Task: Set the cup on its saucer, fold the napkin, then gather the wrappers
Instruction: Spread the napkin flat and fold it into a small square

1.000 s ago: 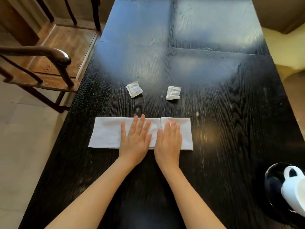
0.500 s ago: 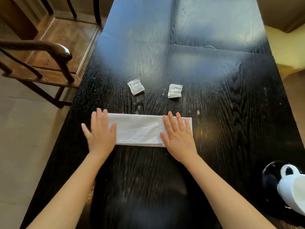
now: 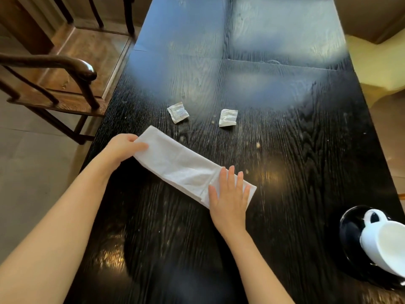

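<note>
A white napkin, folded into a long strip, lies slanted on the black table. My left hand pinches its far left end and lifts it off the table. My right hand lies flat with spread fingers on the strip's right end, pressing it down. Two small white wrappers sit beyond the napkin: the left wrapper and the right wrapper. At the lower right a white cup stands on a black saucer.
A dark wooden chair stands just off the table's left edge, its armrest close to the table. A pale yellow seat is beyond the right edge. The table's left edge runs just under my left forearm.
My left hand went from lying flat on the napkin's left end to pinching and raising it. The strip has swung from level to slanted. My right hand stays flat on the right end.
</note>
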Tool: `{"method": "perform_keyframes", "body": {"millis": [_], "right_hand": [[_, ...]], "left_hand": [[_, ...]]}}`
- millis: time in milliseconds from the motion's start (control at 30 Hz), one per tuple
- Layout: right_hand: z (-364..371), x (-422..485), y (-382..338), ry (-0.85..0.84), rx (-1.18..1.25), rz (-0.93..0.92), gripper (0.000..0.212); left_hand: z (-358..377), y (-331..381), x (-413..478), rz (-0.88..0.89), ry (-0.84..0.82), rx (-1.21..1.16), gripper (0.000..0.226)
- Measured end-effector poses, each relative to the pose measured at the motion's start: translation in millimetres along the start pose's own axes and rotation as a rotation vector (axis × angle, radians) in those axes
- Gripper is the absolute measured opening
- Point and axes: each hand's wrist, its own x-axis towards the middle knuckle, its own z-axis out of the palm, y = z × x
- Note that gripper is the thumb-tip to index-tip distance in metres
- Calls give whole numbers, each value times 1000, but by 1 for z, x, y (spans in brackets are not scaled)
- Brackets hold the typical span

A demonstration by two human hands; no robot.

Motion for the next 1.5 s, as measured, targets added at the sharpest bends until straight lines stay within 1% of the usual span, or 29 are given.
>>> {"method": "perform_keyframes", "body": {"millis": [33,133,167,233,300,367,467,567,633,700,800,833,867,933,967,1033,1100,1167,1233,1333,1400,1467,1500], "right_hand": [[-5,1,7,-30,1,-45,63],[-15,-1,28,-63,-203,-203,68],[-15,-3,31,-61,-230,-227,69],[-13,-4,32,-52,-222,-229,69],[-9,-6,28,-43,-206,-204,69],[-5,-10,24,-25,-180,-167,70],[-1,-18,20,-7,-90,-122,69],[-1,-25,18,4,-51,-98,65],[-3,-32,16,-5,-39,-92,62],[-5,-37,17,-22,-5,-91,60],[-19,-24,20,31,158,-86,52],[-24,-13,21,43,181,-145,51],[-28,-1,20,21,152,-248,51],[-31,24,20,-86,-26,-493,52],[-29,34,22,-137,-140,-581,52],[-25,48,33,-181,-301,-655,53],[-20,48,42,-137,-323,-662,54],[-13,35,41,-67,-294,-622,55],[-2,13,34,-17,-253,-520,56],[6,-4,28,-59,-177,-409,59],[-6,-3,30,-123,-66,-427,63],[-24,-2,39,-158,-2,-523,71],[-34,-4,45,-176,-19,-593,75]], "left_hand": [[0,4,-3,60,47,-28,14],[4,19,-21,193,204,-58,11],[8,24,-30,232,267,-50,11],[24,33,-50,329,384,-13,10],[50,37,-72,454,414,43,15],[80,33,-91,556,355,82,28],[119,17,-107,618,210,131,39],[146,-3,-111,684,94,354,42],[155,-13,-112,664,84,445,42],[160,-17,-115,625,127,477,42],[166,-18,-125,508,183,579,50],[168,-18,-128,473,196,607,53],[171,-17,-130,445,203,633,54],[171,-16,-133,421,216,698,54],[170,-16,-133,424,231,724,53],[168,-17,-132,435,234,757,54],[164,-21,-129,449,187,764,56],[159,-28,-122,485,134,762,58],[148,-35,-112,559,40,779,56],[129,-39,-102,667,-93,814,51],[121,-37,-106,736,-96,809,55],[116,-35,-118,837,-77,794,58],[115,-37,-125,895,-73,803,60]]}}
